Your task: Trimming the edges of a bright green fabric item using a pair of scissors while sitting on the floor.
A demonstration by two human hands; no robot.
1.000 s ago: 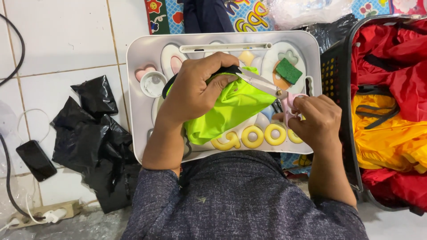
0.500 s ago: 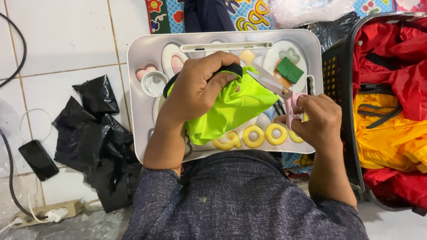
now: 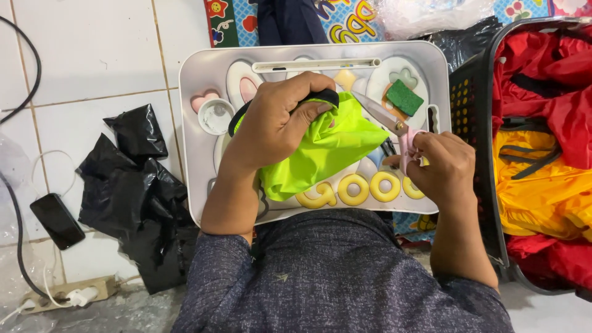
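while left hand [image 3: 277, 123] grips green cloth [image 3: 327, 148], right hand [image 3: 441, 169] holds scissors [image 3: 385, 117]

On the tray [image 3: 197, 123], the green cloth [image 3: 320, 151] hides the left hand's [image 3: 271, 126] fingertips and perhaps the scissors' [image 3: 385, 120] lower blade.

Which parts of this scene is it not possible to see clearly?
Head view:
- Scissors: handles hidden inside the right hand.
- Green fabric: top covered by the left hand.
- Tray: middle hidden under fabric and hands.
- Basket: cut off by the right edge.
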